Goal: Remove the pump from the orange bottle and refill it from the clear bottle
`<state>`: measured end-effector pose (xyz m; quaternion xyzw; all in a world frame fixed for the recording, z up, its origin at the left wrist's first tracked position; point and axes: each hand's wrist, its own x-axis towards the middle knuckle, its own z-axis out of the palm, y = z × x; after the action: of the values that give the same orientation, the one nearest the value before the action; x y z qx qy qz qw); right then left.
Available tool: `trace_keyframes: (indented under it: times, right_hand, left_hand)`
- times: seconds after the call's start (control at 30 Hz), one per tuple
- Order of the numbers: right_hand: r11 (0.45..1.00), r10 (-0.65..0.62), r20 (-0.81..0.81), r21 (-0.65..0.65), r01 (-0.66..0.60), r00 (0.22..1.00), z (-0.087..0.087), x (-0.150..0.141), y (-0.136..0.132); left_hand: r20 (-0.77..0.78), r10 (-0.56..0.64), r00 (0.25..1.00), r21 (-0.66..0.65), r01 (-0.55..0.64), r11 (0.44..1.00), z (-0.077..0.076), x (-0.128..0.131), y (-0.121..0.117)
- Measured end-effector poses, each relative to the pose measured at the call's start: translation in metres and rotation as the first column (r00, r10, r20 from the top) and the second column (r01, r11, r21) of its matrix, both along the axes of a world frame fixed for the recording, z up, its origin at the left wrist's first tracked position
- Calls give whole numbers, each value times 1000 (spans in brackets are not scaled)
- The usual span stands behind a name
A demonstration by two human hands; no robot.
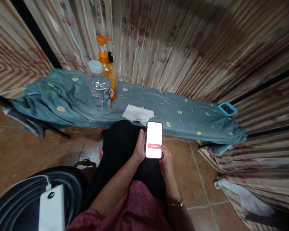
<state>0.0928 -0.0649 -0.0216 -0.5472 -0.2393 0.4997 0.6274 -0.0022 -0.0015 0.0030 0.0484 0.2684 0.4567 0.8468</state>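
A smartphone (154, 136) stands upright between my hands above my lap, its bright white screen showing a red button low down. My left hand (140, 148) grips its left edge, thumb along the side. On the right edge, my right hand (166, 158) is closed around the lower corner, with the thumb by the red button. Fingers behind the phone are hidden. Just beyond the phone, a crumpled white tissue (137, 114) lies on the front edge of a narrow bench (190, 120) covered in green patterned cloth.
A clear plastic bottle (100, 89) and an orange pump bottle (112, 75) stand on the bench's left part. At its right end sits a blue-framed device (227, 109). A white power bank (51, 208) with a cable rests on a black round stool (73, 183). Striped curtains (159, 48) hang behind.
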Motion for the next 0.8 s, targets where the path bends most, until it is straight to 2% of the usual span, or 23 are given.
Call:
trace_keyframes:
  times: [0.13, 0.23, 0.33, 0.57, 0.67, 0.8]
  right_hand:
    - [1000, -18, 51, -2, 18, 999, 6, -4, -4]
    - [1000, -29, 185, -2, 30, 982, 16, -9, -9]
    - [1000, -13, 358, 3, 13, 934, 20, -11, -13]
    - [994, 64, 625, -105, 3, 778, 9, 2, -12]
    - [987, 95, 697, -157, 22, 710, 14, 10, -9]
    - [981, 96, 705, -187, 54, 702, 22, 23, -7]
  left_hand:
    - [24, -6, 1000, 7, 6, 1000, 1, 0, 0]
    - [39, -5, 999, 14, 4, 1000, 4, 0, 2]
    - [45, 2, 999, 53, -4, 999, 9, 3, 3]
    - [71, 28, 997, 130, -37, 991, 24, 13, 7]
    - [83, -19, 996, 154, 6, 988, 30, 18, 8]
    - [102, -107, 989, 190, 86, 978, 32, 32, 8]
